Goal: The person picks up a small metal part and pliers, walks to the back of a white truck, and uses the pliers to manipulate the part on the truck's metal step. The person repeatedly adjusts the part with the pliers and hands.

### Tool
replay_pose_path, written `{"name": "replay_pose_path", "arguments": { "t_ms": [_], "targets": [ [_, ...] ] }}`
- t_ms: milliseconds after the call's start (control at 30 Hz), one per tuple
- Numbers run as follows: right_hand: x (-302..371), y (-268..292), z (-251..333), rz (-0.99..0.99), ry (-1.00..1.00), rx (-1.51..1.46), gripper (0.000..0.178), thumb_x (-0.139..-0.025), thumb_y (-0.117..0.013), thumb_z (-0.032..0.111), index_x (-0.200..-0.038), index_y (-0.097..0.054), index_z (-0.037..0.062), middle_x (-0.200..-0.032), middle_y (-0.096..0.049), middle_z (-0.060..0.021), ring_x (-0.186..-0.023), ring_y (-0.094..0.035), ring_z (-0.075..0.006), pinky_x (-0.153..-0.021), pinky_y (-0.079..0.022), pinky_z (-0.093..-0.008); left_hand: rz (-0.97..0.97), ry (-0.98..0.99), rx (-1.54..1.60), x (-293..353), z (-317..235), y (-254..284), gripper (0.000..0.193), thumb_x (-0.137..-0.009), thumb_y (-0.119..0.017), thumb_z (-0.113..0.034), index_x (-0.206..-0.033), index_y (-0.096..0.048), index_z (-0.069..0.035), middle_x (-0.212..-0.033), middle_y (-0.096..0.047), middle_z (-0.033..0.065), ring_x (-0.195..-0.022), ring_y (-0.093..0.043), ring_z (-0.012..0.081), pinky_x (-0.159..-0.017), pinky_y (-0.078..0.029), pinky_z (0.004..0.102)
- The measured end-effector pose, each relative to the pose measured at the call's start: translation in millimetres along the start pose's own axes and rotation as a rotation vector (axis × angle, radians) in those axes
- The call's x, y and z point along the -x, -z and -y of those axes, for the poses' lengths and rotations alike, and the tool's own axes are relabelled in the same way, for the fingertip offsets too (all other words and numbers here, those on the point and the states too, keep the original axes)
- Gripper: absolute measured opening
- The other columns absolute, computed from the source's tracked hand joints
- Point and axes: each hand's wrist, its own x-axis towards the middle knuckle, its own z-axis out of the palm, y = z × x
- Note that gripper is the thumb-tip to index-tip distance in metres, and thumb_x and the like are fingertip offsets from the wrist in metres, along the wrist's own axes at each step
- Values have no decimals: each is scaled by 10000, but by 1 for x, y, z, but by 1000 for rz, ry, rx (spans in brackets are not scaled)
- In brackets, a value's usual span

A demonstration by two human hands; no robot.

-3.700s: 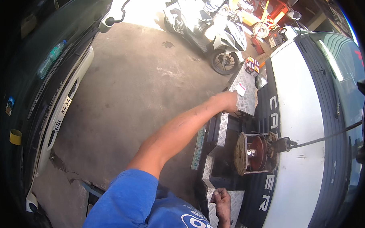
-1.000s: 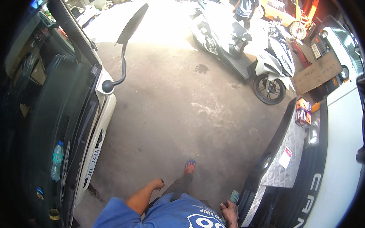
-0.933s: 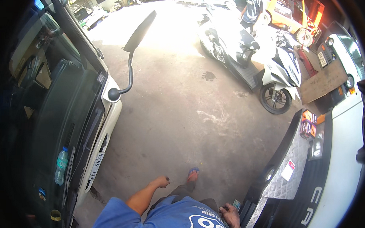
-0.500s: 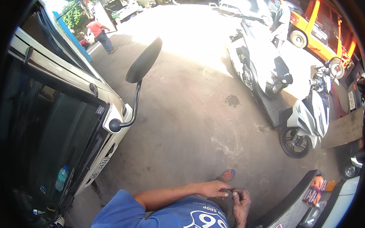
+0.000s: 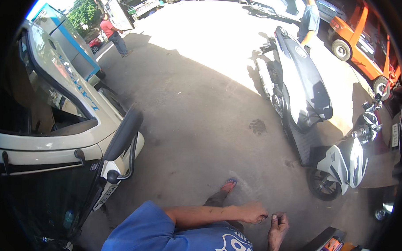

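Note:
In front of my blue shirt, my left hand (image 5: 252,212) is closed, its thumb and fingers pinched together. Something thin and dark seems to stick out of the pinch, too small to name. Just to its right, a short gap away, my right hand (image 5: 278,228) is held up with curled fingers and the thumb against them. Whatever it holds, if anything, is hidden. Below both hands, one foot in a flip-flop (image 5: 228,185) is on the concrete floor (image 5: 187,138).
A cream vehicle (image 5: 45,142) with a dark side mirror (image 5: 124,134) stands close on my left. Two scooters, one large (image 5: 304,85) and one white (image 5: 334,168), stand right. Small boxes (image 5: 333,246) lie lower right. Beyond are an orange forklift (image 5: 361,45) and two people.
My view has shifted forward, past the cream vehicle's front. My hands, nearly touching before, are now slightly apart. The boxes at the lower right have slipped toward the picture's edge.

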Motion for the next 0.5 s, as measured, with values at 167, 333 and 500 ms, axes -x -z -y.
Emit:
{"name": "replay_pose_path", "arguments": {
  "t_ms": [167,333,500],
  "targets": [
    [-21,-5,20,-244,-13,151,126,-980,-619,60,-891,-558,-5,-785,-522,-50,-718,-463,-145,-670,-417,-323,128,-167,-159,-56,13,37,139,-805,-712,-182,-820,-700,-44,-771,-704,167,-750,-692,405,-658,-544,507],
    [-53,-27,28,-397,-19,264,104,-961,-620,48,-907,-558,-17,-763,-529,-100,-683,-482,-220,-668,-430,-376,167,-187,-244,-90,22,68,141,-763,-726,-173,-761,-684,-39,-723,-684,189,-700,-684,414,-615,-538,511],
    [-80,-35,33,-474,75,395,92,-956,-602,34,-937,-554,-42,-842,-568,-185,-751,-529,-309,-726,-448,-440,184,-142,-211,-115,24,88,127,-754,-723,-156,-753,-681,-36,-718,-680,196,-700,-686,418,-616,-540,513]
  ]
}}
